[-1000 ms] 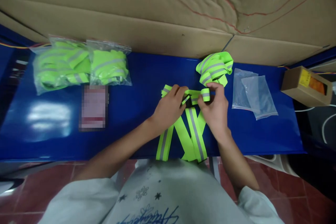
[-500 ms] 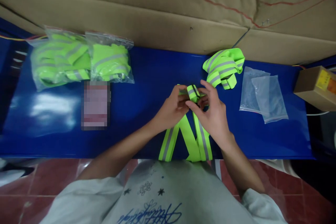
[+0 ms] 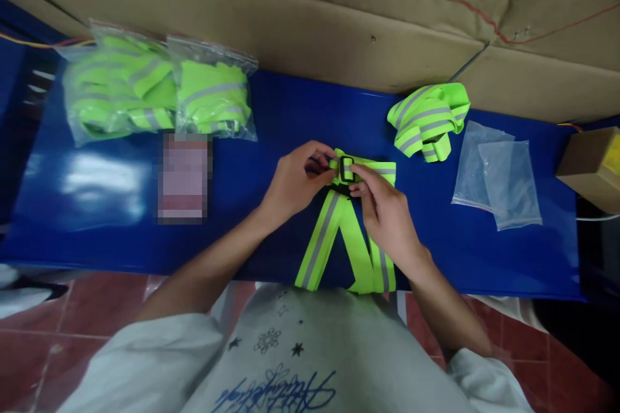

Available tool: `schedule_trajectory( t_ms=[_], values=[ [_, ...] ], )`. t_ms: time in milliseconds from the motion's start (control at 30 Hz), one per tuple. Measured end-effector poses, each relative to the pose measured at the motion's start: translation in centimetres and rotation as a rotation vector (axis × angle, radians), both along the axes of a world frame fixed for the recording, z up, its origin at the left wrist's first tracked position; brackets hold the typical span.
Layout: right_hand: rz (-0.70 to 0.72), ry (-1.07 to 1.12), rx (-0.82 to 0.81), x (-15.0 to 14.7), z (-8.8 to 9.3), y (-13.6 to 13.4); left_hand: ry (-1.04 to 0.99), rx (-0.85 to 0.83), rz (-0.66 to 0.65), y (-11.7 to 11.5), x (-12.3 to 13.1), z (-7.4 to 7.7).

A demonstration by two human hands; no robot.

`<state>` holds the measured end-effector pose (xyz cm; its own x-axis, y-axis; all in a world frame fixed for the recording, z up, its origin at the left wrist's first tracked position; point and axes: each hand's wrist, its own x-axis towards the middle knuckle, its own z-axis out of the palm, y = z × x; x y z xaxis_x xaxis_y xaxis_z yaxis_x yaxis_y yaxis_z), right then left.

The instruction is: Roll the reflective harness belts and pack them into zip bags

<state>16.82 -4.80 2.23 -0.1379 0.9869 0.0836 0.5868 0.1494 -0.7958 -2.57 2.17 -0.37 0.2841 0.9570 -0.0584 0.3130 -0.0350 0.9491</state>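
A neon yellow-green reflective strap (image 3: 317, 242) with a grey stripe runs from the table's front edge up to my hands. Near its upper end sits a black slide buckle (image 3: 347, 169) with the strap passing through it. My left hand (image 3: 303, 177) pinches the strap just left of the buckle. On the other side, my right hand (image 3: 385, 203) is closed on the strap at the buckle's right edge, thumb and forefinger together. Part of the strap lies behind my right fingers, out of sight.
On the blue table (image 3: 232, 206), filled clear bags (image 3: 121, 90) lie at the back left, above a blurred-out rectangular item (image 3: 183, 177). A bundled reflective strap (image 3: 429, 119) lies back right, beside flat clear bags (image 3: 508, 174). A cardboard box (image 3: 588, 168) stands at the far right.
The buckle has turned flat and faces up between my hands. My left hand has shifted left, and the strap's upper end now spreads out to the right. The camera view has shifted slightly.
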Motion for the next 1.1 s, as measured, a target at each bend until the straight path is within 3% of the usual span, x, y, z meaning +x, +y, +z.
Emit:
schedule_trajectory(
  t_ms=[200, 400, 467, 533, 633, 733, 900, 1100],
  values=[
    [0.046, 0.005, 0.005, -1.2, -1.0, -0.4, -0.105, -0.186, -0.065, 0.0, -0.1, 0.2],
    [0.201, 0.259, -0.250, 1.3, -0.6, 0.1, 0.209, -0.034, -0.120, 1.1, 0.1, 0.2],
    [0.165, 0.309, -0.246, 2.4, 0.3, 0.3, 0.252, -0.025, -0.138, 1.3, 0.4, 0.3],
    [0.025, 0.178, -0.151, 3.3, 0.8, 0.6, 0.313, 0.016, -0.160, 1.2, 0.7, 0.6],
    [-0.175, -0.240, -0.048, 4.4, 0.5, 1.1, 0.401, 0.093, -0.212, 0.9, 1.1, 1.4],
    [-0.158, -0.375, -0.168, 4.9, -0.8, 1.7, 0.422, 0.104, -0.270, 0.5, 1.3, 2.3],
    [-0.051, -0.015, -0.312, 4.6, -0.8, 4.0, 0.417, 0.197, -0.220, 0.9, 0.9, 4.5],
    [0.053, 0.080, -0.093, 4.0, 4.1, 8.3, 0.357, 0.421, -0.050, 3.0, -0.7, 9.8]
  ],
)
